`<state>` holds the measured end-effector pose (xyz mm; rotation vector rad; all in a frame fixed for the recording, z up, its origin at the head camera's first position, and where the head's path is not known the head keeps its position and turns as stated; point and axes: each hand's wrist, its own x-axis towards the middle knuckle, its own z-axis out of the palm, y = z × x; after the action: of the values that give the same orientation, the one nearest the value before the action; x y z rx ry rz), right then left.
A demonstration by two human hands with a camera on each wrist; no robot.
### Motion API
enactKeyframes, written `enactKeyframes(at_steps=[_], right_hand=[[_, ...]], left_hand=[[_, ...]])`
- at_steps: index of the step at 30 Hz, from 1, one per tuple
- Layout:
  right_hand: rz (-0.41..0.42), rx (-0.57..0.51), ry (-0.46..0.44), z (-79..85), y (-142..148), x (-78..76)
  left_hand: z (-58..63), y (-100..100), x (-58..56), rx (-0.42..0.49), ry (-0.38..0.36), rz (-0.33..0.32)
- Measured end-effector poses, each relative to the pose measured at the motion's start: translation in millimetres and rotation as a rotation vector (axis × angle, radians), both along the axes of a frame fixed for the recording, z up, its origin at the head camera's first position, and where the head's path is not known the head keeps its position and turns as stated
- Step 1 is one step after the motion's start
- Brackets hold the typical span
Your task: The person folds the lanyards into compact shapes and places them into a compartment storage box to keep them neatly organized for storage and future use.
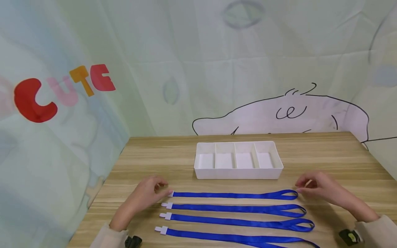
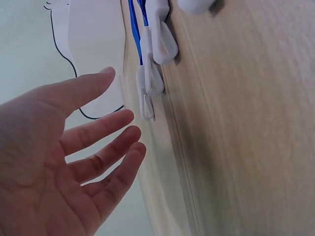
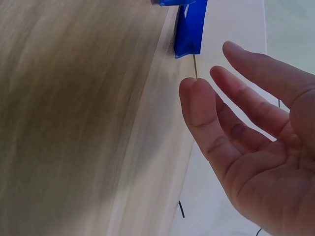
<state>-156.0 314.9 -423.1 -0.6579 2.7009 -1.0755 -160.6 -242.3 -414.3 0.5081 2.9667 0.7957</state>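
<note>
Several blue lanyards with white plastic clips lie side by side across the table. My left hand (image 1: 145, 194) hovers by the clip end of the farthest lanyard (image 1: 217, 195), partly covering its clip in the head view. The left wrist view shows that hand (image 2: 74, 157) with loosely bent fingers, apart from the white clips (image 2: 150, 81). At the looped end of the same lanyard is my right hand (image 1: 321, 189). In the right wrist view its relaxed fingers (image 3: 204, 115) hold nothing, just short of the blue loop (image 3: 191, 32).
Behind the lanyards stands a white tray (image 1: 238, 174) with several compartments, nothing visible in them. Nearer lanyards (image 1: 217, 207) lie in rows toward the front of the wooden table (image 1: 158, 151). A printed curtain (image 1: 173, 62) hangs behind and at the left.
</note>
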Motion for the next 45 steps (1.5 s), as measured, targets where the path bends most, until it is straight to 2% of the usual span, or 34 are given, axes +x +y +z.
enactKeyframes(at_steps=[9,12,18,28,40,45], right_hand=[[0.036,-0.005,-0.03,-2.4,-1.9,-0.5],[0.038,-0.007,-0.041,-2.9,-2.8,-1.4],[0.063,-0.024,0.006,-7.8,-3.4,-3.2],[0.077,-0.056,-0.036,-10.2,-4.5,-3.2],[0.051,-0.054,-0.1,-8.7,-6.3,-3.1],[0.033,-0.042,-0.13,-8.3,-6.0,-3.9]], left_hand=[[-0.2,-1.8,-1.2,0.055,-0.032,-0.054],[-0.4,-2.7,-1.4,0.058,-0.039,-0.066],[-1.5,-4.0,-1.3,0.063,-0.062,-0.081],[-4.7,-5.4,-2.4,0.052,-0.069,-0.096],[-8.5,-4.3,-9.1,0.055,-0.114,-0.108],[-8.1,-2.9,-10.4,0.049,-0.11,-0.114]])
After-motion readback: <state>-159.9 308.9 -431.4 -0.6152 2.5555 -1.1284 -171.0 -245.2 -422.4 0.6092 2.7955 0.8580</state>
